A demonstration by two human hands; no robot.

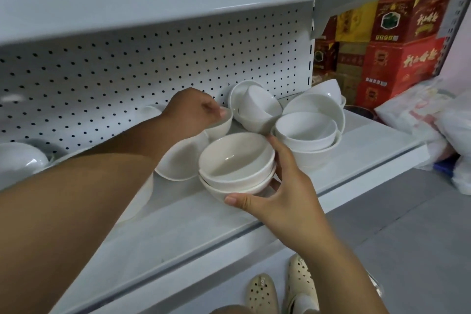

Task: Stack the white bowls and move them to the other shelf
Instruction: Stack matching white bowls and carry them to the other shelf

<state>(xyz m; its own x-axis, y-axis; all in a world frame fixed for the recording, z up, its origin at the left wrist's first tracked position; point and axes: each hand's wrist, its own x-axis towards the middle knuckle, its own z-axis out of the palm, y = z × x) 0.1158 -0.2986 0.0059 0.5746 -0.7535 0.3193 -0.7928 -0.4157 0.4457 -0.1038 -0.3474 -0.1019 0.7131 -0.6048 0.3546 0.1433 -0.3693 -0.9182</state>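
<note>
Your right hand (277, 194) grips a stack of two white bowls (237, 160) that sits on the white shelf (204, 232). Your thumb lies along the near wall of the lower bowl and your fingers curl round the stack's right side.

Your left hand (193, 109) reaches past that stack toward the pegboard (102, 79), with its fingers curled down onto the rim of a small bowl (221, 126). It seems to pinch that rim, though the fingertips are blurred.

Under your left wrist lies a wide bowl (178, 163), just beside the stack in your right hand. Just past your right fingertips stands a second stack (305, 132) of upright bowls. Beyond it, between your two hands and the pegboard, the tilted bowls (257, 107) lean on their sides, one nested in another.

Well beyond your right hand and to its right stand red boxes (397, 64), with plastic bags (420, 112) in front of them.
</note>
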